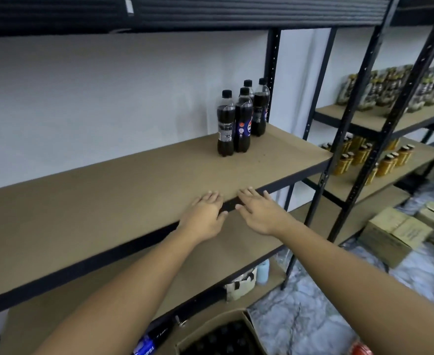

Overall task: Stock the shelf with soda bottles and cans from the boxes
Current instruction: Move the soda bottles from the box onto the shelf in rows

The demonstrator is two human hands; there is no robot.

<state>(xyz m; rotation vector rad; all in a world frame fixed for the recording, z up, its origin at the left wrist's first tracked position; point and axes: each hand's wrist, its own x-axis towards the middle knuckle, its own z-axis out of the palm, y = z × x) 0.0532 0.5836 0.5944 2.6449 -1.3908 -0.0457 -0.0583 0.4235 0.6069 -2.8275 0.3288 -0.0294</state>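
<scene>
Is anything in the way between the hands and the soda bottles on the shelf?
Nothing visible. Only bare shelf lies between the left hand, the right hand and the soda bottles at its right end.

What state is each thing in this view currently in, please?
Pepsi bottles: four, upright, capped, near the right end of the shelf.
Left hand: open, fingers on the shelf's front edge.
Right hand: open, beside it on that edge.
Near box: flaps open, bottles inside.
Floor box: closed.

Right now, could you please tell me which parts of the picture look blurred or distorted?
Head view: soda bottles fairly sharp; jars and cardboard box at the right edge smeared; the wide angle tilts and bends the shelf; light soft and even.
</scene>
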